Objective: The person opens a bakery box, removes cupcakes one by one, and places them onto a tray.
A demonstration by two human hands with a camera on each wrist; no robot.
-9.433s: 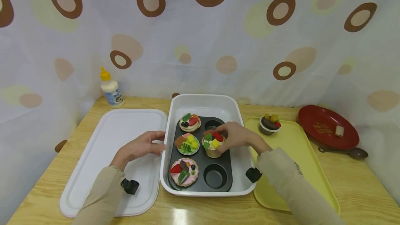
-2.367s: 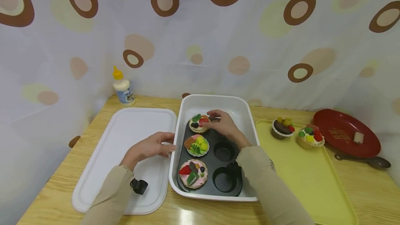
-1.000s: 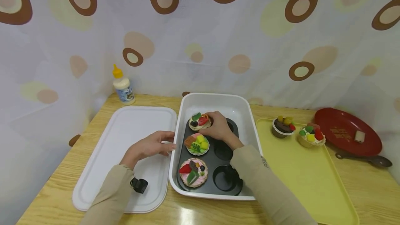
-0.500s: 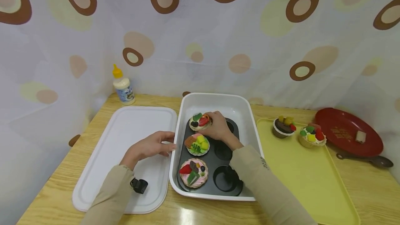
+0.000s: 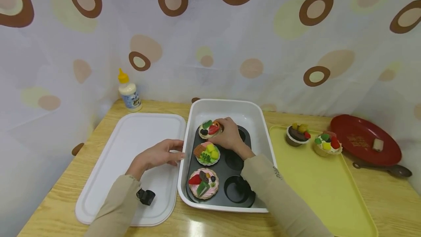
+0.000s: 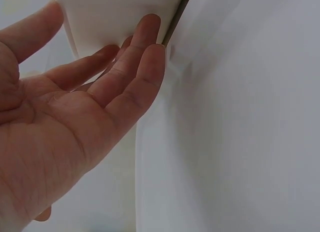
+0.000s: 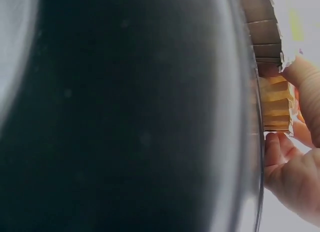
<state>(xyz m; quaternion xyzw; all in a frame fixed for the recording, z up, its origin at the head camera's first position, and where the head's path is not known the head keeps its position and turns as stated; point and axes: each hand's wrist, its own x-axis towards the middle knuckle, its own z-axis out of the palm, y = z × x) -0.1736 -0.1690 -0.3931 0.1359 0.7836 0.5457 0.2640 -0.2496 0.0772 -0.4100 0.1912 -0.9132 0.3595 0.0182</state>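
Note:
In the head view, my right hand [image 5: 228,134] pinches the side of a toy fruit tart [image 5: 205,133] topped with strawberry and blueberries. The tart sits in the far left cup of a dark muffin pan [image 5: 221,193]. The right wrist view shows finger and thumb around its fluted yellow case [image 7: 276,106]. Two more tarts fill the left column: a yellow-fruit one [image 5: 207,153] and a pink-cream one [image 5: 203,183]. The pan lies inside a deep white bin [image 5: 227,209]. My left hand [image 5: 158,156], fingers loosely extended, rests against the bin's left wall.
Left of the bin lies a white tray [image 5: 121,164], with a glue bottle [image 5: 129,92] behind it. To the right, a yellow tray [image 5: 329,193] carries a chocolate cupcake [image 5: 297,134] and a fruit cupcake [image 5: 327,144]. Beyond are a red plate [image 5: 361,134] and a dark spoon [image 5: 391,168].
The fruit cupcake held by my right hand earlier now stands on the yellow tray. That hand has gone to the far left tart and gripped it; my left hand stays at the bin wall.

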